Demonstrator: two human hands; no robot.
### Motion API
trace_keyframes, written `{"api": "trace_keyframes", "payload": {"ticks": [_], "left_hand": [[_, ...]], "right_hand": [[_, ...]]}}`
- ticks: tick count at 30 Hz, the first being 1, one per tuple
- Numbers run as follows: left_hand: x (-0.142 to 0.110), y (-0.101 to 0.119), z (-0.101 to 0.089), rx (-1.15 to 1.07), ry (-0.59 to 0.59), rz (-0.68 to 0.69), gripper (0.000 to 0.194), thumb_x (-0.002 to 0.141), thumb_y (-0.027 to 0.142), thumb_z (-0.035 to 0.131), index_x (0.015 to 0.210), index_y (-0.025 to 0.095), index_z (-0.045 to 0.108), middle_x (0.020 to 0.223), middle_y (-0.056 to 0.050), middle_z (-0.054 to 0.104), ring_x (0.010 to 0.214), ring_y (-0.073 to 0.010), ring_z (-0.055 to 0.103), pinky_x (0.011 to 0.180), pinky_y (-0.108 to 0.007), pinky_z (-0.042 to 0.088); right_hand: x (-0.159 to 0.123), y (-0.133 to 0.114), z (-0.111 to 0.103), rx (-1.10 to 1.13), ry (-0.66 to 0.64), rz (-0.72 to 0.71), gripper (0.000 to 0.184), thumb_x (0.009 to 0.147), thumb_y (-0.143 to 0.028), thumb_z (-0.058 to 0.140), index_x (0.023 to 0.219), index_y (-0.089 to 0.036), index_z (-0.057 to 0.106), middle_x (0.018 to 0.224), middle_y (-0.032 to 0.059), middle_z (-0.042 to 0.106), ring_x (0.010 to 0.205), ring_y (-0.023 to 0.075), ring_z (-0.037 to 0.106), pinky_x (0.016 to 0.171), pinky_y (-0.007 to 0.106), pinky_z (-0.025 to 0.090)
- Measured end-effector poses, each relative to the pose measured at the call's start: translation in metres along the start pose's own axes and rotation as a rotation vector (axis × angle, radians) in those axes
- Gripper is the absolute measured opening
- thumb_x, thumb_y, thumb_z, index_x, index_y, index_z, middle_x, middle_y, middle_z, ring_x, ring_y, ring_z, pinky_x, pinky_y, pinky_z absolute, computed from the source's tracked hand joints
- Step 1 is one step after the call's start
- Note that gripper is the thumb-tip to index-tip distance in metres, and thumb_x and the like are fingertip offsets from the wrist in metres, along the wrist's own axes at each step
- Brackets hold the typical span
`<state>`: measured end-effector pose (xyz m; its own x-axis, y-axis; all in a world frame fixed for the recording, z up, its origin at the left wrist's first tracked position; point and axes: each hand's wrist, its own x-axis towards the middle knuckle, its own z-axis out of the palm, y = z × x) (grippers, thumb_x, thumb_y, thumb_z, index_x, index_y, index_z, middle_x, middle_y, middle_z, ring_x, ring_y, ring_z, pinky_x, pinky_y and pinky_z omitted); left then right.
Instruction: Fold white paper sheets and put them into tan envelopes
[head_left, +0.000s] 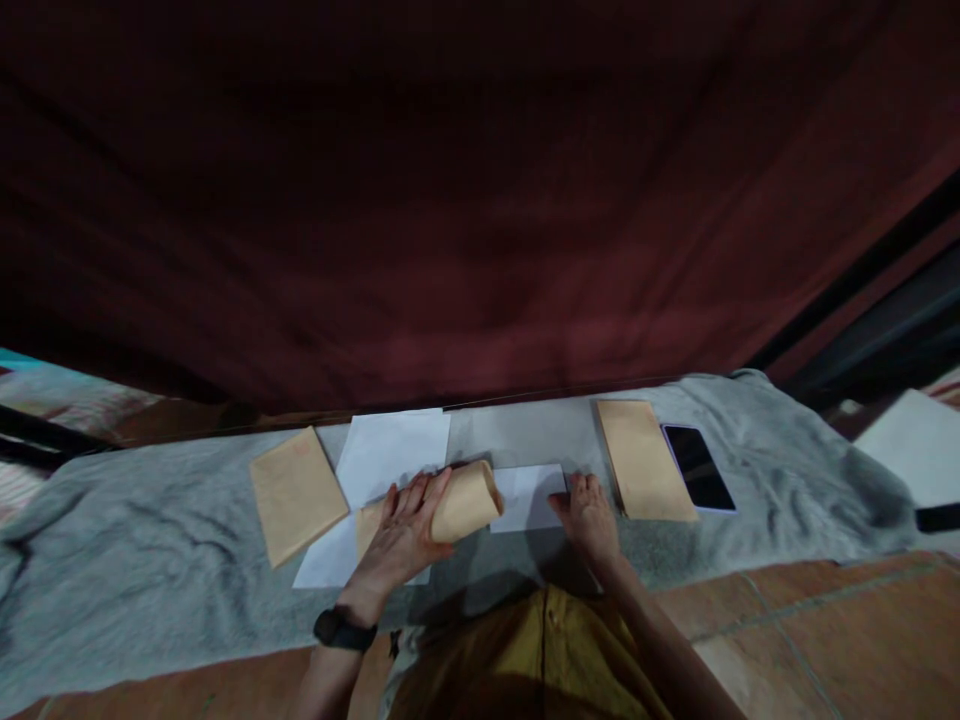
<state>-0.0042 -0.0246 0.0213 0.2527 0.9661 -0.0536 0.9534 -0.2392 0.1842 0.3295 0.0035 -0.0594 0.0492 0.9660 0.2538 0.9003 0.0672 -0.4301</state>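
My left hand (pixel 405 530) lies across a brown paper envelope (pixel 466 500), its thumb along the near edge and its fingers over the far side. The envelope's right end bulges open like a tube. At that mouth lies a folded white paper (pixel 527 496); whether its left end is inside I cannot tell. My right hand (pixel 591 520) has its thumb and fingers closed at the paper's right edge. Beneath and behind the envelope are white sheets (pixel 397 445), partly covered by it and my left hand.
Another brown envelope (pixel 296 495) lies to the left on the grey cloth (pixel 157 560). At the right, a stack of brown envelopes (pixel 649 465) sits beside a dark-screened phone (pixel 699 468). A dark red curtain (pixel 480 250) rises behind the narrow surface.
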Motion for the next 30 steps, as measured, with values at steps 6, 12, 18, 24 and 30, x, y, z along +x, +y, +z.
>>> {"api": "trace_keyframes", "payload": {"ticks": [6,12,18,24,30], "left_hand": [[-0.004,-0.005,0.009,-0.067,-0.045,-0.032,0.116,0.069,0.031,0.078,0.162,0.032,0.008,0.163,-0.012,0.033,0.152,-0.0336,0.027,0.123,-0.058,0.016],[-0.003,-0.004,0.006,-0.103,-0.066,-0.033,0.115,0.068,0.029,0.077,0.161,0.031,0.010,0.163,-0.013,0.033,0.153,-0.0332,0.026,0.123,-0.056,0.015],[-0.005,-0.005,0.004,-0.112,-0.059,-0.024,0.112,0.072,0.029,0.075,0.162,0.032,0.008,0.163,-0.010,0.034,0.152,-0.0325,0.028,0.124,-0.056,0.016],[-0.004,-0.007,0.009,-0.115,-0.068,-0.030,0.114,0.070,0.029,0.075,0.162,0.030,0.006,0.164,-0.012,0.033,0.153,-0.0323,0.026,0.124,-0.054,0.017],[-0.002,-0.008,0.011,-0.126,-0.075,-0.029,0.117,0.070,0.030,0.077,0.162,0.032,0.005,0.165,-0.012,0.031,0.154,-0.0321,0.023,0.124,-0.054,0.015]], "right_hand": [[0.009,-0.002,0.001,0.202,0.012,0.043,0.019,0.082,-0.023,0.065,0.098,-0.021,0.057,0.097,0.0112,0.059,0.095,0.0318,0.058,0.089,0.047,0.050],[0.006,-0.009,0.003,0.423,0.029,0.090,0.015,0.083,-0.027,0.058,0.097,-0.022,0.054,0.097,0.0098,0.062,0.094,0.0289,0.061,0.089,0.046,0.051],[0.009,-0.012,0.004,0.691,0.038,0.193,0.025,0.085,-0.041,0.057,0.103,-0.023,0.055,0.090,0.0052,0.067,0.080,0.0229,0.066,0.075,0.036,0.054],[0.020,-0.003,-0.011,0.895,0.084,0.310,0.042,0.081,-0.053,0.062,0.107,-0.020,0.062,0.098,0.0092,0.071,0.086,0.0244,0.066,0.078,0.037,0.054],[0.020,-0.006,-0.018,1.048,0.049,0.380,0.044,0.078,-0.061,0.067,0.098,-0.022,0.064,0.086,0.0055,0.071,0.071,0.0219,0.064,0.065,0.034,0.053]]}}
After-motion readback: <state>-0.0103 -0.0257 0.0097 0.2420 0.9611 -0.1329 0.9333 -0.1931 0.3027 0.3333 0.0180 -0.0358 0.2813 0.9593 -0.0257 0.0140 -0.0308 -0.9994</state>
